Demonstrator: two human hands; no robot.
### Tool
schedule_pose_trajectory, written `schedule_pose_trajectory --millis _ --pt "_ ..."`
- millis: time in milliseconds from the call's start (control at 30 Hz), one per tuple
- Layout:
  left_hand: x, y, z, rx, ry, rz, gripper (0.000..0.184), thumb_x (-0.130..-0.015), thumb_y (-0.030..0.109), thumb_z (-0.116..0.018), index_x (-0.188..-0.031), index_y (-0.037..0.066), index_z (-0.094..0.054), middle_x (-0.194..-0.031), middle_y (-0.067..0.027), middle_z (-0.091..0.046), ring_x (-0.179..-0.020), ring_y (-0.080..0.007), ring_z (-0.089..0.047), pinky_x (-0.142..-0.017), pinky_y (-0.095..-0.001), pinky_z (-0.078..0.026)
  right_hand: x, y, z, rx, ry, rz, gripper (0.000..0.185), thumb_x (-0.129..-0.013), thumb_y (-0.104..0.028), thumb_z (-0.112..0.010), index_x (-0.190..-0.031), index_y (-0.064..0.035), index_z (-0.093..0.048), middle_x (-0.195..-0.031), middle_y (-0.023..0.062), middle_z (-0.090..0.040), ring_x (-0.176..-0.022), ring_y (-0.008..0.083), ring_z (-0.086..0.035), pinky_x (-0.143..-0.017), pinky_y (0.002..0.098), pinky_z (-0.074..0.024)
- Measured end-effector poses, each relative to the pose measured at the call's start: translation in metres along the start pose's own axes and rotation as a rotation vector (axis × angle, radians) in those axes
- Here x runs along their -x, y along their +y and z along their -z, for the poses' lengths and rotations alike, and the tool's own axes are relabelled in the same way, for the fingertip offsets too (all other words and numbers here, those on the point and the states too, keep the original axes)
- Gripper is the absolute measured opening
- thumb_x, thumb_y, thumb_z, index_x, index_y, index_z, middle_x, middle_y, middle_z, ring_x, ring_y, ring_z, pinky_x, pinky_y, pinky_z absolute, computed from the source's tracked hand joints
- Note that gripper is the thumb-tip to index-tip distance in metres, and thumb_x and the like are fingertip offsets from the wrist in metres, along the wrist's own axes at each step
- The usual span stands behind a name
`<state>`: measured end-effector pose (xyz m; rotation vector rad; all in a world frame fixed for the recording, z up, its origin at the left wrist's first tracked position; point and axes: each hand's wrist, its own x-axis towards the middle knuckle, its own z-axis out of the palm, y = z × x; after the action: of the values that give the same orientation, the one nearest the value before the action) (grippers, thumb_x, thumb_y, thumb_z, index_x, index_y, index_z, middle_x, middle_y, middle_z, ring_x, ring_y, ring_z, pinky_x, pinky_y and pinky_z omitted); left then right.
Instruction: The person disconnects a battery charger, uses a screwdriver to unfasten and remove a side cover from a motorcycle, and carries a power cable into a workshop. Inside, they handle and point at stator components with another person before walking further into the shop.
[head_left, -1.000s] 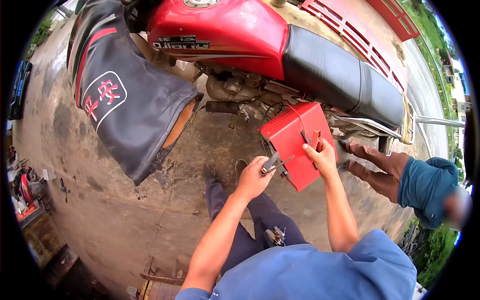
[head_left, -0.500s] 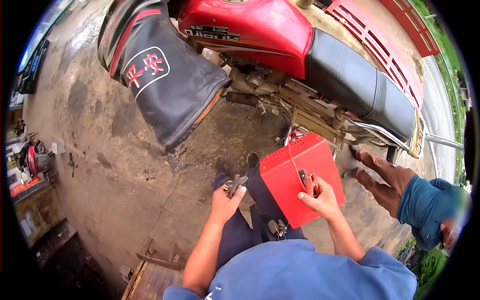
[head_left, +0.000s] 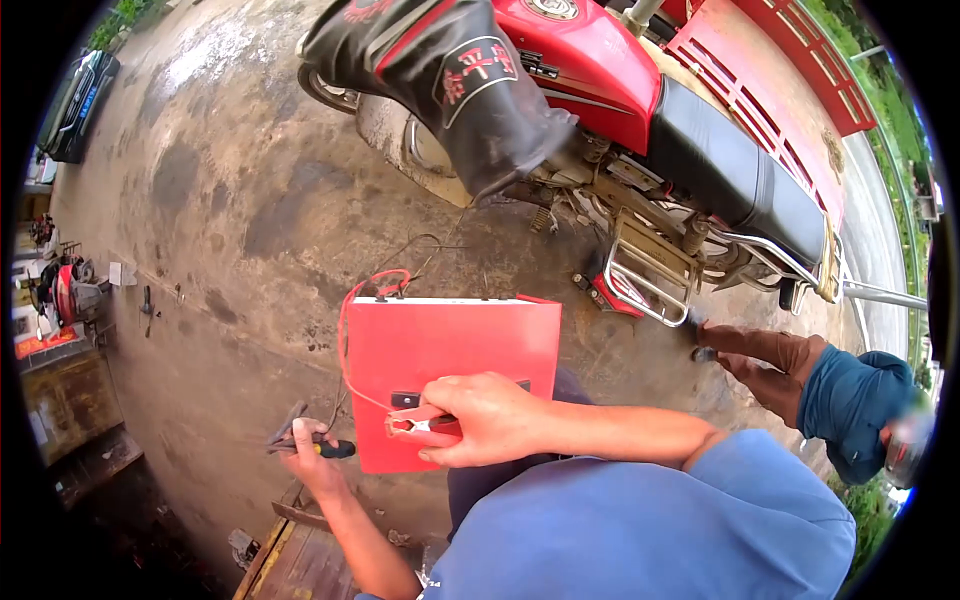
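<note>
Left hand (head_left: 316,462) curled, thumb (head_left: 302,432) up — right hand (head_left: 492,416) clenched, forearm (head_left: 620,432) across torso (head_left: 640,520).

I'm in what looks like an open-air repair yard by a road (head_left: 880,225): a motorcycle (head_left: 605,75) stands on stained concrete (head_left: 250,215), small tools (head_left: 148,303) lie there, a worn wooden desk (head_left: 305,562) is at my left, and I hold a red cable clamp (head_left: 424,412).

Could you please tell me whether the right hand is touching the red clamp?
Touching. The head view shows the right hand gripping the red clamp, whose front end sticks out beyond the hand.
</note>
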<state>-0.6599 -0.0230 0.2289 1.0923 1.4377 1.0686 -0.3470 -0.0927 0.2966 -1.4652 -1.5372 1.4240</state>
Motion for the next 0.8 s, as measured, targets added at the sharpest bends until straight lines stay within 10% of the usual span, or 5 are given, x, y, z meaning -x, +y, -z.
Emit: schedule_pose_trajectory --millis 400,800 --pt "0.049 0.115 0.312 0.222 0.468 -0.262 0.03 -0.107 0.025 -0.051 -0.084 0.006 -0.048 -0.085 -0.0043 -0.051 -0.081 -0.0131 -0.051 -0.076 -0.0289 -0.043 -0.119 -0.238 -0.214 -0.125 -0.233 0.427 0.032 -0.074 -0.024 -0.075 -0.084 -0.0004 -0.054 -0.078 0.0166 -0.062 -0.074 0.0372 -0.064 -0.061 0.0466 -0.0504" --pt "0.154 0.165 0.404 -0.087 1.301 -0.142 0.035 -0.106 0.029 -0.053 -0.079 0.006 -0.053 -0.08 -0.0038 -0.055 -0.077 -0.0138 -0.057 -0.073 -0.0315 -0.049 -0.121 -0.345 -0.404 -0.516 -0.486 0.697 0.023 -0.067 -0.015 -0.072 -0.074 0.0015 -0.057 -0.061 0.0183 -0.059 -0.061 0.0408 -0.062 -0.056 0.0501 -0.0471"
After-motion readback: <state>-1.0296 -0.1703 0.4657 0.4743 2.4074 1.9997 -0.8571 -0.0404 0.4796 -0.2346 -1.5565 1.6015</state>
